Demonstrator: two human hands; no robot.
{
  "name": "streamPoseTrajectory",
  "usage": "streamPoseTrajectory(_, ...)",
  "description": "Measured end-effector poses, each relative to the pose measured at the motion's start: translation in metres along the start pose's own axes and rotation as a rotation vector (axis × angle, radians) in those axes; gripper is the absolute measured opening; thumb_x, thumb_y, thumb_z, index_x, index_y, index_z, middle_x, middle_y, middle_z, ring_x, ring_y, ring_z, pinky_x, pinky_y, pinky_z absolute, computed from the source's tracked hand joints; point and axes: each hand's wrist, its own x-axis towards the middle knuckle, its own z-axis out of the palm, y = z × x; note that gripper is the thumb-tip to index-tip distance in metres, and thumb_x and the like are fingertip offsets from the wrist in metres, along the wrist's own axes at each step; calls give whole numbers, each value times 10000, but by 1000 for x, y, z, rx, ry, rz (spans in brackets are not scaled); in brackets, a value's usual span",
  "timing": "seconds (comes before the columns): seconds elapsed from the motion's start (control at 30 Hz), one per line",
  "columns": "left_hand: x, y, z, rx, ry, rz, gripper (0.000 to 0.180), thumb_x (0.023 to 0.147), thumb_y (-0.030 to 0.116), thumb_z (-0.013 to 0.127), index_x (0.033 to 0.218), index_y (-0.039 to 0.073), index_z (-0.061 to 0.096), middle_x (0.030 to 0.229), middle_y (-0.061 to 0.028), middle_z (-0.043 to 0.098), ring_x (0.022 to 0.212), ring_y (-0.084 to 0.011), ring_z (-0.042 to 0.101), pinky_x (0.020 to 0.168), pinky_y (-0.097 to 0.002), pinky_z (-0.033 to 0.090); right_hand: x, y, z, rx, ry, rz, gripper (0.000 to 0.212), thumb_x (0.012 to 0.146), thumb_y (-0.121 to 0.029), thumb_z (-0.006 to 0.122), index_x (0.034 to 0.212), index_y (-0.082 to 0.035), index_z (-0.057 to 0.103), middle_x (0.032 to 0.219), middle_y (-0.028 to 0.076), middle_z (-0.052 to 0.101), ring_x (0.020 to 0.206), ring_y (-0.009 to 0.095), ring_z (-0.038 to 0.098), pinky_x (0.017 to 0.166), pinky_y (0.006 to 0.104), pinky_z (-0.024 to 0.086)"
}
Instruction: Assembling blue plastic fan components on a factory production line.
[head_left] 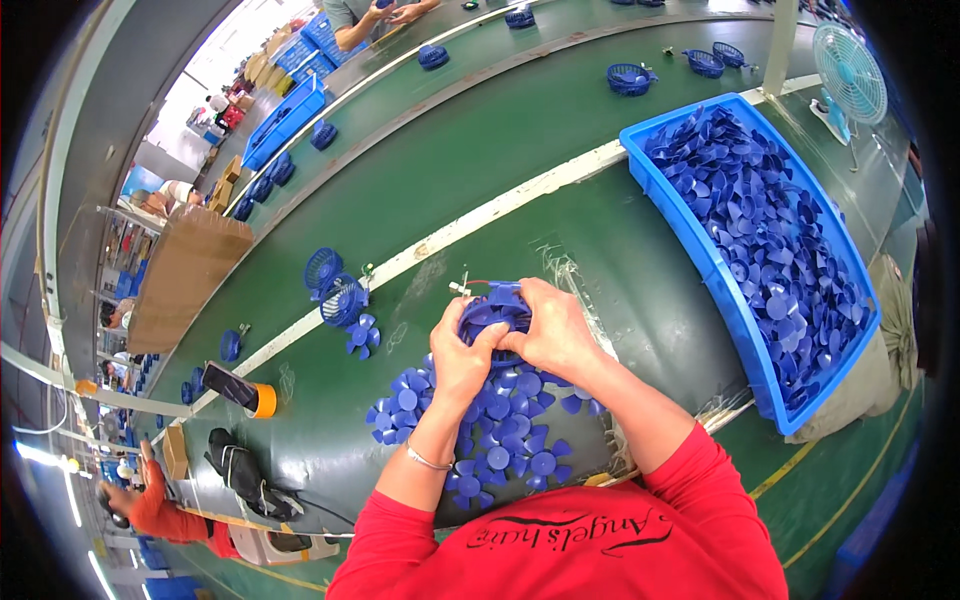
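Note:
Both of my hands are closed round one blue round fan housing (pixel 490 316) with slatted sides, held over the green work surface. My left hand (pixel 462 355) grips its left side and my right hand (pixel 553 328) its right side. Both thumbs press down into the middle, where a fan blade seems to sit, partly covered by the fingers. A thin red wire and a small white connector (pixel 459 288) stick out at the far left of the housing. Just below my hands lies a loose heap of blue fan blades (pixel 497 458).
A blue crate (pixel 700 243) full of blades stands at the right. Two fan housings (pixel 343 299) and a single blade (pixel 362 336) lie left of my hands. A phone (pixel 229 385) leans on an orange tape roll (pixel 264 401). Beyond a white rail, a green belt (pixel 480 150) carries more housings.

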Motion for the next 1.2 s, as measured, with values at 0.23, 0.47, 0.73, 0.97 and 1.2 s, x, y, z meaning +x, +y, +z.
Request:
streamPoseTrajectory(0.23,68,-1,6,-84,-43,-68,432,810,220,698,1162,20,547,946,-55,616,831,-129,566,750,-274,476,13,13,-6,124,171,154,642,661,-255,798,1181,-15,507,908,175,593,766,264,619,695,371,510)
streamPoseTrajectory(0.47,163,-48,-115,546,337,154,513,849,269,642,1266,11,491,1249,-190,543,1148,-268,540,975,-360,421,8,28,6,-314,78,-449,368,722,-57,622,1086,-51,572,1051,119,540,1012,313,500,852,404,435)
streamPoseTrajectory(0.73,85,-108,-215,1083,381,-430,419,772,352,645,1053,41,651,957,-190,666,933,-357,627,857,-427,483,5,31,10,-488,-84,-379,154,712,-91,606,854,-39,633,905,109,526,923,282,499,764,411,425)
streamPoseTrajectory(0.97,87,-80,-198,866,539,-195,253,848,261,607,949,32,569,824,-171,643,773,-336,628,737,-431,480,2,27,0,-616,-123,-344,237,714,-214,692,871,-44,641,883,102,548,929,279,515,813,419,400)
streamPoseTrajectory(1.2,69,-25,-105,-38,165,-137,256,926,277,553,981,38,627,786,5,588,674,-74,531,562,-224,417,4,25,-6,-603,-45,-208,299,676,-184,735,922,-49,633,912,108,556,899,291,530,821,417,395)
